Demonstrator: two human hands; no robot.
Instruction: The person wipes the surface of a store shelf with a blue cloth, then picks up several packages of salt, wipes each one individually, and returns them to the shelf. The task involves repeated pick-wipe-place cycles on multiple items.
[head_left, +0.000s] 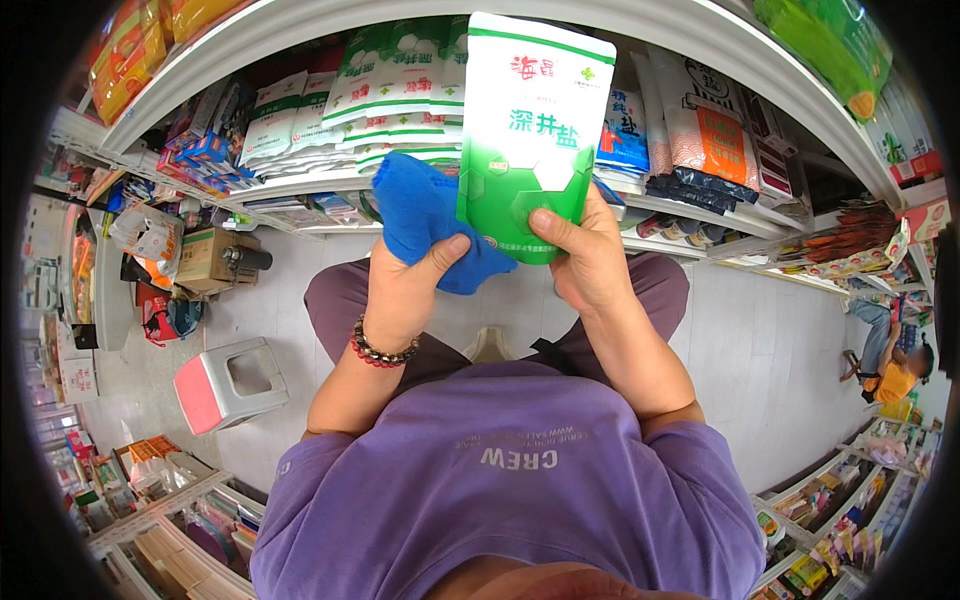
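Observation:
Upright in front of the shelf is a green and white bag of salt (536, 135); my right hand (589, 251) grips its lower right corner, thumb on the front face. My left hand (412, 281) is closed on a blue cloth (431, 225), which lies against the bag's lower left edge. Its fingers are mostly hidden under the cloth. Behind the cloth, on the shelf, are stacked green and white salt bags (397, 90). To the right of the held bag stand a blue salt bag (628, 135) and an orange and white bag (712, 127).
The white shelf edge (300, 184) curves across the front, with bottles (679, 227) on a lower level. A pink and grey stool (232, 382) stands on the floor at left, near a cardboard box (206, 259). Another person (892, 367) sits far right.

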